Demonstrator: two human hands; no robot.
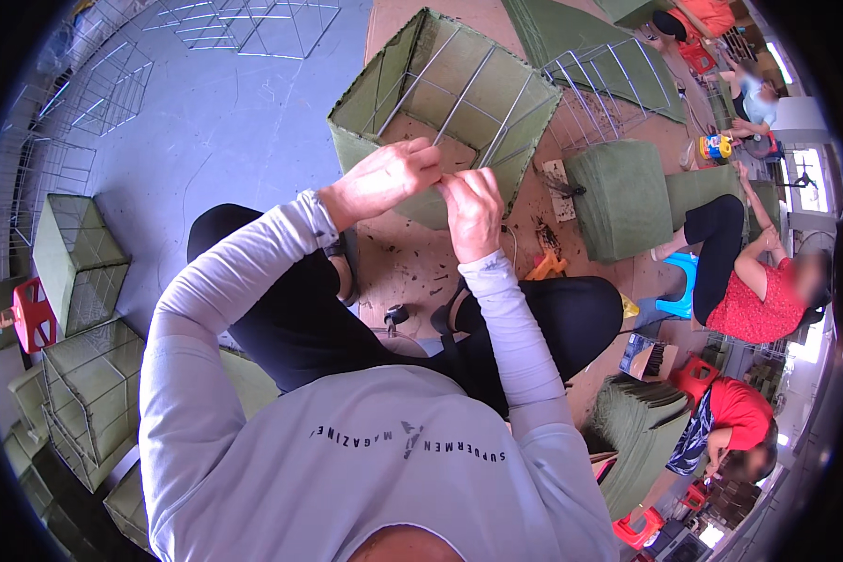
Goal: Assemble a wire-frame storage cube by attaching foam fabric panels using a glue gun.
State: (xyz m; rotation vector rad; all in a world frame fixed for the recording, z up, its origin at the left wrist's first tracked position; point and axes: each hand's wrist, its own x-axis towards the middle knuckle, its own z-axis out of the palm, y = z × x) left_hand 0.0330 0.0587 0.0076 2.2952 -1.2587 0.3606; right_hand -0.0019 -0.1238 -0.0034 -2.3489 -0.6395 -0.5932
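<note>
A box of green fabric (361,110) over a metal wire frame (473,84) stands tilted before me, its open side facing up. Across its near edge my two hands meet. My left hand (384,183) is closed, thumb and fingers pinched together by the rim. Close beside it, my right hand (476,211) is pinched as well, its fingertips almost touching the left ones. Whatever small piece lies between the fingers is hidden; I cannot tell whether it is the fabric edge or something thin.
Right of the box are a bare wire frame (595,94) and a stack of green sheets (618,201). An orange object (545,265) lies by my right knee. Covered boxes (80,258) and a red stool (36,314) stand left. Several people sit at far right, near a blue stool (679,281).
</note>
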